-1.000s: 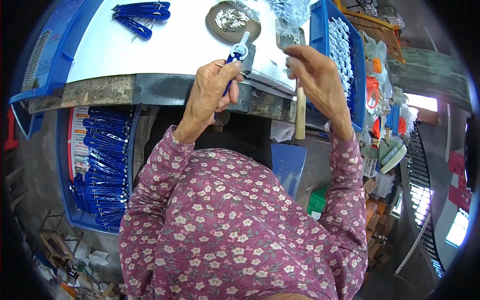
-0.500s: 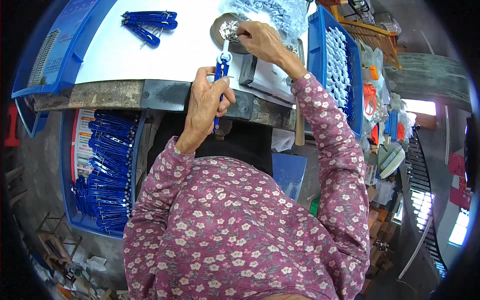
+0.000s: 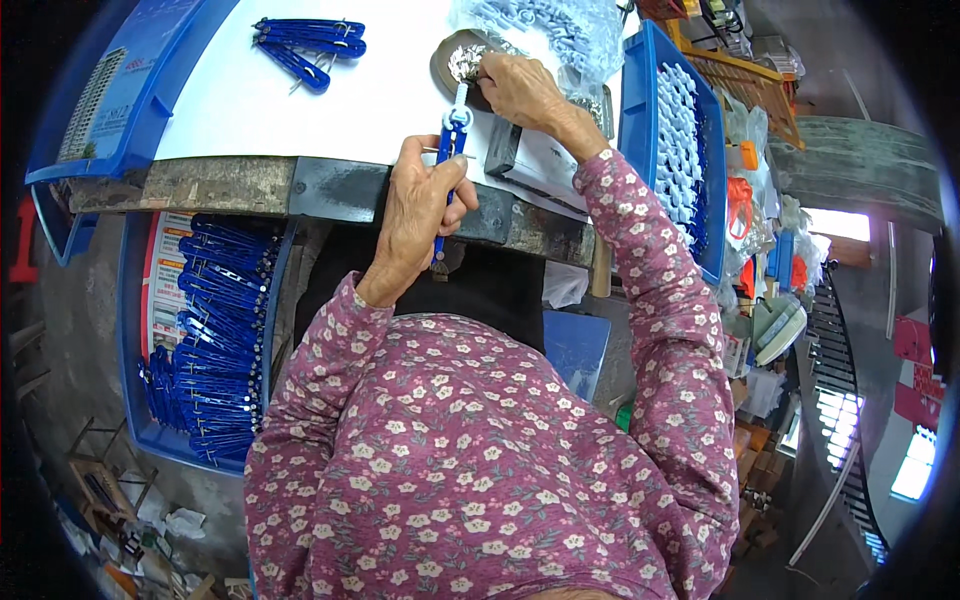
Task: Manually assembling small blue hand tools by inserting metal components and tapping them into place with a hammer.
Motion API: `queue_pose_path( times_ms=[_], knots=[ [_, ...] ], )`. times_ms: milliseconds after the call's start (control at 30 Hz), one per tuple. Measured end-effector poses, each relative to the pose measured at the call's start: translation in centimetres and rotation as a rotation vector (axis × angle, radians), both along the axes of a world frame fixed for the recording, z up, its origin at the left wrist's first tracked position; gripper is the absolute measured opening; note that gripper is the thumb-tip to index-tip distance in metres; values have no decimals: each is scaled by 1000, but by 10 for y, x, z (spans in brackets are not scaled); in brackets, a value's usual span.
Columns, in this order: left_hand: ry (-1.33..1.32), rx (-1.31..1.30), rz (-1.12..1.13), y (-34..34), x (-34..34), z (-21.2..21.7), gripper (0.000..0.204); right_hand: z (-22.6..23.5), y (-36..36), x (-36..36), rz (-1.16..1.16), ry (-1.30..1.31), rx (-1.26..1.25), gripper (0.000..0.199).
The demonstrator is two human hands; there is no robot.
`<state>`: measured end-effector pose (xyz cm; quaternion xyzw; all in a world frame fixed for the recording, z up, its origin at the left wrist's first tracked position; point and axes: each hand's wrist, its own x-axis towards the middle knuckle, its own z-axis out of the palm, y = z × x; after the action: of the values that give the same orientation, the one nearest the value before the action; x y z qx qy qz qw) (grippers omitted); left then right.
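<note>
My left hand (image 3: 418,200) is wrapped round a blue drawing compass (image 3: 452,140), held upright over the table's front edge. The compass has a pale-blue collar and a white ridged tip at its far end, and a thin metal rod crosses it near my thumb. A round brown dish (image 3: 441,72) of small shiny metal parts (image 3: 466,62) lies just beyond that tip. At the dish's right side my right hand (image 3: 525,92) has its fingers pinched together; whatever is between them is hidden. Several more blue compasses (image 3: 310,45) lie at the far left of the white tabletop.
A blue crate (image 3: 632,120) of pale-blue parts (image 3: 678,150) stands at right. Behind my right hand is a clear bag of pale-blue parts (image 3: 545,30). A dark metal block (image 3: 503,150) sits near the table edge (image 3: 340,190). Below left, a blue crate (image 3: 133,330) holds many compasses.
The view has shifted slightly. My left hand still holds the compass upright, and my right hand stays at the dish with its fingers drawn slightly closer to the metal parts.
</note>
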<state>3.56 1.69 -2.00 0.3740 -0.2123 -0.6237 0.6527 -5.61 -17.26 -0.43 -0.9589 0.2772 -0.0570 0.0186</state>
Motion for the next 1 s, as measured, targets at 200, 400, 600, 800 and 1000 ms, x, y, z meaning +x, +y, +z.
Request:
queue_pose_path(
  times_ms=[200, 400, 600, 800, 1000],
  knots=[
    [9, -16, 7, 1, 0, 0, 31, 1, -1, 1, 6, 101, -6, 17],
    [27, -18, 1, 0, -1, 1, 31, 1, -7, -12, -24, -31, 132, 19],
    [29, -32, -13, -1, 0, 1, 30, -1, -15, -15, -95, -83, 179, 18],
    [37, -38, -20, -2, 0, 1, 29, 18, -6, -20, -103, -367, 564, 18],
    [13, -68, -64, -2, -2, 9, 27, 49, 35, -35, -141, -764, 998, 14]
  ],
)
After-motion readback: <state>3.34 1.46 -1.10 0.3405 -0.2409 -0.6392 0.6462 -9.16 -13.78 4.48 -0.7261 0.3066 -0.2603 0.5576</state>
